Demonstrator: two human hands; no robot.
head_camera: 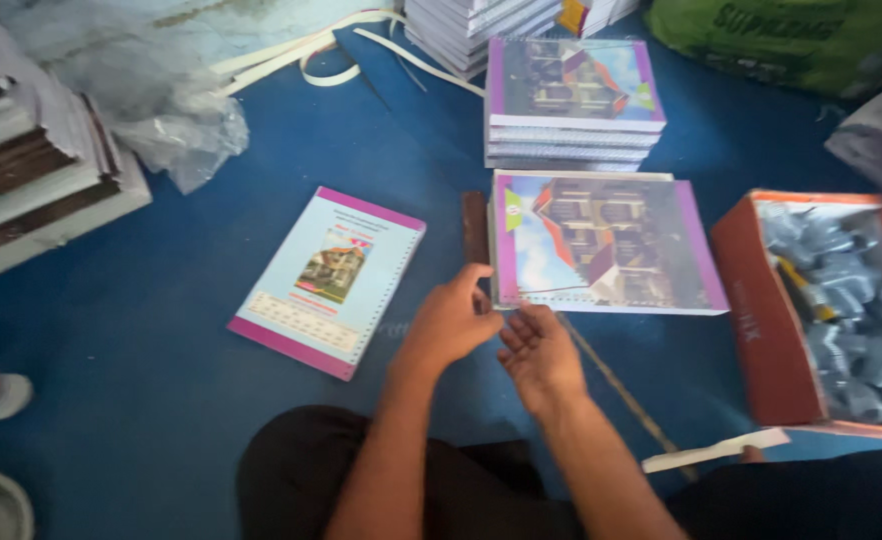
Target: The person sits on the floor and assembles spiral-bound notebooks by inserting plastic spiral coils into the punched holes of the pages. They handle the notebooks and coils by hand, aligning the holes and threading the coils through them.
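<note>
Left hand (451, 320), fingers curled, touches the near-left corner of the spiral-bound notebook (606, 245); right hand (539, 350) open, empty, at its 7 o'clock. Risk: a nudge could misalign the notebook.

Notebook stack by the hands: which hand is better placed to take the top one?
Probably left. The left hand already touches the near corner of the notebook stack beside the brown strip; the right hand hovers just short of its front edge.

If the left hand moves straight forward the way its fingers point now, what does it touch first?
Probably the near-left corner of the front stack of notebooks: the left hand points up and right toward it, beside the right hand. Depth is unclear.
</note>
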